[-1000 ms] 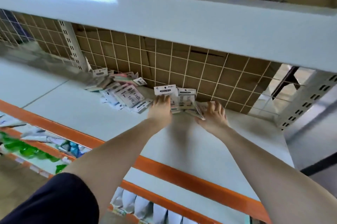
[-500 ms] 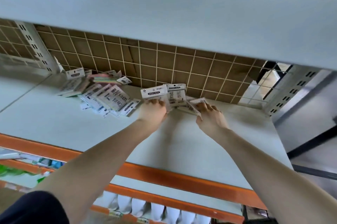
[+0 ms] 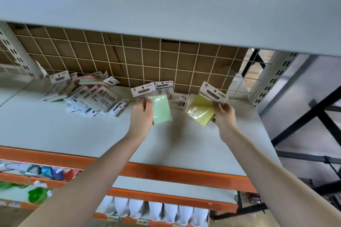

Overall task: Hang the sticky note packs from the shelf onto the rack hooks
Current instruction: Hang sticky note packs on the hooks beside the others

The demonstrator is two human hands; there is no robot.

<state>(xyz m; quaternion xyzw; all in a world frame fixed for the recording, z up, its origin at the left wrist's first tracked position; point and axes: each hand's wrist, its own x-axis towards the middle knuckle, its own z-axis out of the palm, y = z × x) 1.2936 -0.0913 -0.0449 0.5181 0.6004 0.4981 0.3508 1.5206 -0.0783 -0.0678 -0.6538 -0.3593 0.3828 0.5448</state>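
Note:
My left hand (image 3: 141,116) grips a green sticky note pack (image 3: 161,109) by its left edge, lifted off the white shelf (image 3: 55,130). A second pack's header (image 3: 164,85) shows just behind it. My right hand (image 3: 224,114) holds a yellow sticky note pack (image 3: 201,112) by its right side, tilted, header card pointing up. One pack (image 3: 180,101) lies flat on the shelf between the two hands. A pile of several more packs (image 3: 96,100) lies at the back left of the shelf. No rack hooks are in sight.
A wire grid (image 3: 129,60) backed by cardboard closes the rear of the shelf. An upper shelf (image 3: 166,10) overhangs close above. The shelf's orange front rail (image 3: 166,172) runs below my arms, with hanging goods underneath. A slotted upright (image 3: 271,79) stands at the right.
Both hands have lifted off the shelf and moved apart, each now holding a pack turned face-up, green in the left and yellow in the right. The camera has moved closer.

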